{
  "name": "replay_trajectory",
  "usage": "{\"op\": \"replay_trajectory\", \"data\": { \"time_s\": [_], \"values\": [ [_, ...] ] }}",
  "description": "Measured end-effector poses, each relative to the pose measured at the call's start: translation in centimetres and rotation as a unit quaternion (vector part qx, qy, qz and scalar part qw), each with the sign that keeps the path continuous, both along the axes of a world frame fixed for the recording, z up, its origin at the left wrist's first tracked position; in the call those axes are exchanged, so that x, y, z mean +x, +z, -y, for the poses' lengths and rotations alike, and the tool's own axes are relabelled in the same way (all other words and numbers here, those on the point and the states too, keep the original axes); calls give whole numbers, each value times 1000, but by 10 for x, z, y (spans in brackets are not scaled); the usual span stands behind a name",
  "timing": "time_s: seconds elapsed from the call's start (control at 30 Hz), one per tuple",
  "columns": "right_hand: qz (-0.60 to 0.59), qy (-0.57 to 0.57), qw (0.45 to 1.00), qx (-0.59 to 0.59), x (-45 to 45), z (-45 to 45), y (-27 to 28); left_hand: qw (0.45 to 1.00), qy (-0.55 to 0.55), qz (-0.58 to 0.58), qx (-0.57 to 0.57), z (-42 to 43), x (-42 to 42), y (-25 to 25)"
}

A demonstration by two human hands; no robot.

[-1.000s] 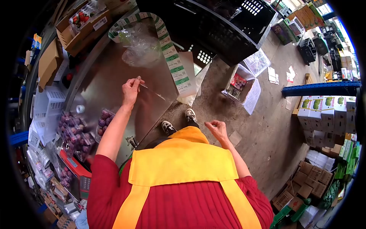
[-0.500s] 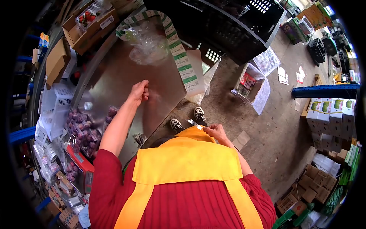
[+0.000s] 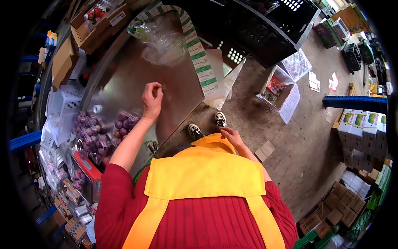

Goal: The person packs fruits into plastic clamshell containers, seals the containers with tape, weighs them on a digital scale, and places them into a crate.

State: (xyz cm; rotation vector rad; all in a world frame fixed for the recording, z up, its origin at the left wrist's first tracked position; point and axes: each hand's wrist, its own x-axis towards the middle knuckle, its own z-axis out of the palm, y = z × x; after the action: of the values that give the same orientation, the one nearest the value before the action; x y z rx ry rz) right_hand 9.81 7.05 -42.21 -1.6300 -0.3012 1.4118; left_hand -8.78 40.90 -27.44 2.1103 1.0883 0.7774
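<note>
1. Left hand [image 3: 152, 100]: over table [image 3: 120, 70], fingers curled; can't tell if gripping.
2. Right hand [image 3: 233, 136]: by apron [image 3: 206, 176], fingers bent; grip unclear.
3. Label strip [image 3: 202, 62]: on table, curving around plastic bag [image 3: 164, 45].
4. Bagged plums [image 3: 124, 124]: near left forearm.

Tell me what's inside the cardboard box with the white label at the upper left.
Red strawberries in clear plastic packaging show inside the cardboard box. Whatever lies beneath the packaging is covered and can't be seen.
</note>
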Motion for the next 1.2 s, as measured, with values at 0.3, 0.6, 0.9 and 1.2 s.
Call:
{"op": "replay_trajectory", "data": {
  "time_s": [0.3,0.6,0.9,1.2],
  "values": [
    [-62,-63,980,-180,10,-39,-69,956,-101,-224,158,61,-38,53],
    [96,100,990,35,12,-51,17,915,60,-396,-48,38,-206,68],
    [28,195,958,209,-30,-154,150,661,28,417,-624,64,-199,78],
    [-53,225,949,216,-43,-162,159,585,-110,492,-635,106,-125,134]
  ]
}}
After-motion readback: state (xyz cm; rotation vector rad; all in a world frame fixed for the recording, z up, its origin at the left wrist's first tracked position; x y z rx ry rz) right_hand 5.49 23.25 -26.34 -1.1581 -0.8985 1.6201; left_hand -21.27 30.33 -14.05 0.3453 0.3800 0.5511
